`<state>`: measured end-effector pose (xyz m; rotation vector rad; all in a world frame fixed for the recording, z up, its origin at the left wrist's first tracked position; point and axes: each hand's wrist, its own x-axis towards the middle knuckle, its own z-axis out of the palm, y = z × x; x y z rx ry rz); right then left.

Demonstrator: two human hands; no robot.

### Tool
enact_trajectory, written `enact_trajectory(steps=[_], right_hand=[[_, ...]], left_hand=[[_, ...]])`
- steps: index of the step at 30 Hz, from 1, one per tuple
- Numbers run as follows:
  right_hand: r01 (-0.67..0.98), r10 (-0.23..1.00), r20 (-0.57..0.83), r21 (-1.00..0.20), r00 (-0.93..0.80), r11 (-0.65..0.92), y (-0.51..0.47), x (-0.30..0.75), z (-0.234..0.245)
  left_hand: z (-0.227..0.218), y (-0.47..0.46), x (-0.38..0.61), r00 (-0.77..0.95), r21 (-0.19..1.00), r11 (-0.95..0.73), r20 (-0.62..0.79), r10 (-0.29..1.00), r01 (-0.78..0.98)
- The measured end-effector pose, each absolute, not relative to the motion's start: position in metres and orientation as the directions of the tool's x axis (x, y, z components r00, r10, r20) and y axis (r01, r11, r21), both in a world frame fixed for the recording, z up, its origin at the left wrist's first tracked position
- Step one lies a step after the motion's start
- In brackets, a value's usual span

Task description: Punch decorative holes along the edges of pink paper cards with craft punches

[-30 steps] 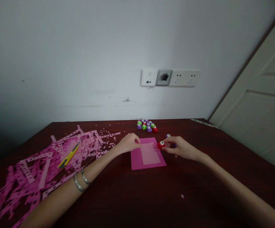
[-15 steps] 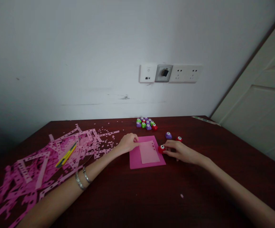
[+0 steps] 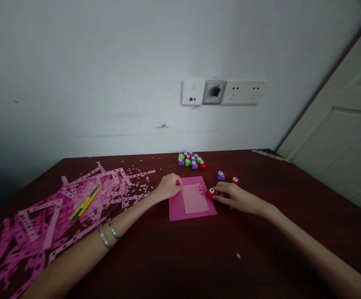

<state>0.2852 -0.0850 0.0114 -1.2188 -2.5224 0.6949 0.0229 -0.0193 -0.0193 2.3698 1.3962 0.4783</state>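
Observation:
A light pink sheet of paper (image 3: 195,201) lies over a larger, darker pink sheet (image 3: 175,211) on the table. Thumb and fingers of my left hand (image 3: 168,186) are closed on the light sheet's upper left edge. My right hand (image 3: 236,197) grips a small red craft paper punch (image 3: 210,194) with a white and black button, at the right edge of the sheets. Beside the light sheet's upper right edge show a few small dark pink marks. A purple punch (image 3: 220,175) and another red punch (image 3: 234,180) stand just beyond my right hand.
Several red, green and purple punches (image 3: 187,162) stand grouped near the wall. On the left lies a heap of punched pink paper strips (image 3: 52,222), with a yellow utility knife (image 3: 85,203) on top and tiny cut-outs (image 3: 139,189) scattered beside it. Sockets (image 3: 242,92) are on the wall.
The view has shifted slightly. Both hands keep almost the same place, and the red punch stays in my right hand at the paper's edge.

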Motion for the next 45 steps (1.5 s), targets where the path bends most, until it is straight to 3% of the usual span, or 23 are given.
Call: enact_trajectory(steps=[25, 30, 36, 45], right_hand=[[0.676, 0.791, 0.017, -0.509, -0.612, 0.534, -0.087, 0.284, 0.013], [0.669, 0.782, 0.036, -0.494, -0.623, 0.556, -0.086, 0.284, 0.012], [0.668, 0.78, 0.032, -0.497, -0.625, 0.555, -0.088, 0.284, 0.014], [0.666, 0.789, 0.028, -0.518, -0.614, 0.537, -0.085, 0.285, 0.011]], left_hand=[[-0.019, -0.023, 0.028, 0.414, 0.513, -0.406, 0.107, 0.904, 0.756], [-0.013, -0.023, 0.03, 0.427, 0.638, -0.392, 0.108, 0.898, 0.663], [-0.01, -0.018, 0.029, 0.413, 0.848, -0.205, -0.018, 0.91, 0.489], [-0.008, -0.017, 0.023, 0.403, 0.882, -0.088, -0.121, 0.907, 0.463]])
